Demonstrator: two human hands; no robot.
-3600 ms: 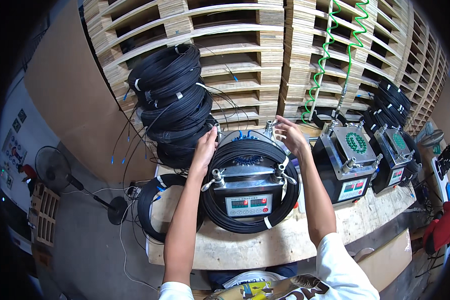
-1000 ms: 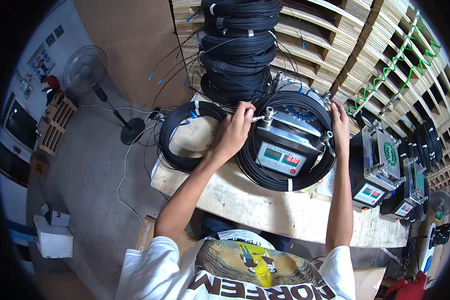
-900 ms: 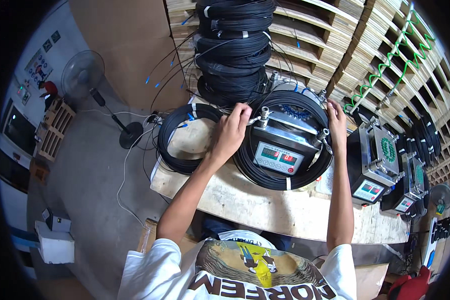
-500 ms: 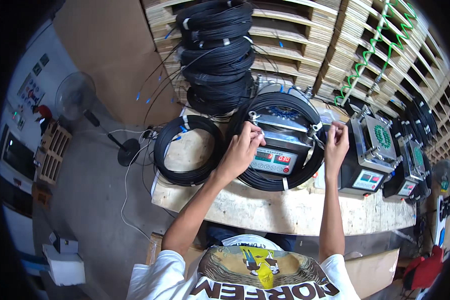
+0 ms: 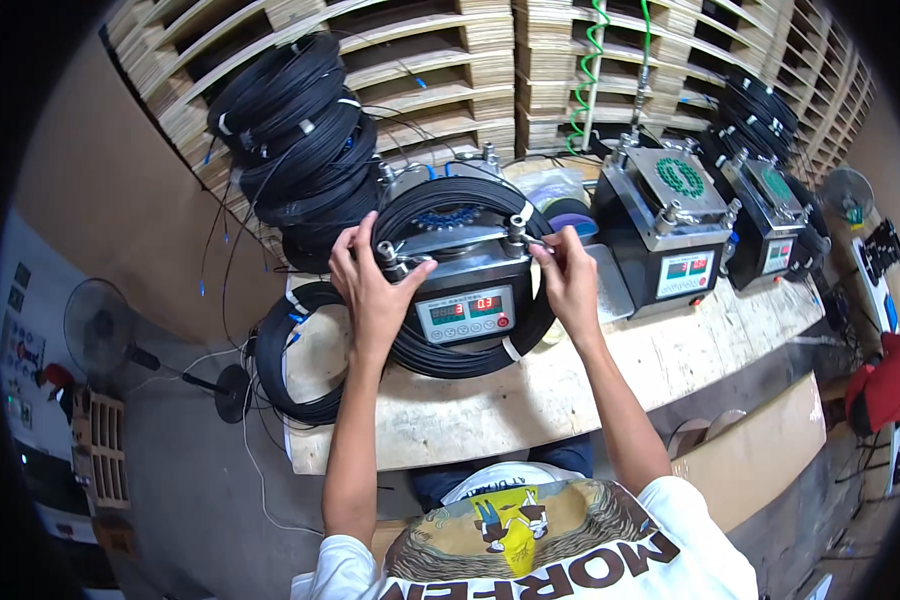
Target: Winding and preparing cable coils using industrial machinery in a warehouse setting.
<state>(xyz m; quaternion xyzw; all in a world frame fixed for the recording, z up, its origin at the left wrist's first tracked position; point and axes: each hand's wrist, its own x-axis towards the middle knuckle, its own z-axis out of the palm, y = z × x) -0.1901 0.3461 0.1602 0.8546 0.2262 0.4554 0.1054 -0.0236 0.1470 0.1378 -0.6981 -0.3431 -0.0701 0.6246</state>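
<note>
A ring of black cable [image 5: 455,365] leans around a metal-topped machine [image 5: 460,262], whose front control panel [image 5: 467,314] has lit red digits. My left hand [image 5: 372,290] is at the machine's left metal post [image 5: 390,262], thumb and fingers spread around it. On the other side my right hand [image 5: 575,285] has thumb and index finger bent together beside the right metal post [image 5: 516,236]; whatever lies between those fingertips is too small to tell. A blue toothed ring [image 5: 445,217] shows on the machine behind its front plate.
A second cable coil [image 5: 270,350] lies left on the wooden table [image 5: 420,420], below a tall stack of coils [image 5: 300,140]. Two similar machines [image 5: 660,250] stand at right, more coils behind them. Wooden pallets [image 5: 450,60] rise at the back. A fan [image 5: 110,325] stands left.
The view has turned, so the machine sits further left in the picture. My left hand's fingers have spread from a pinch around the left post. My right hand has come closer to the right post.
</note>
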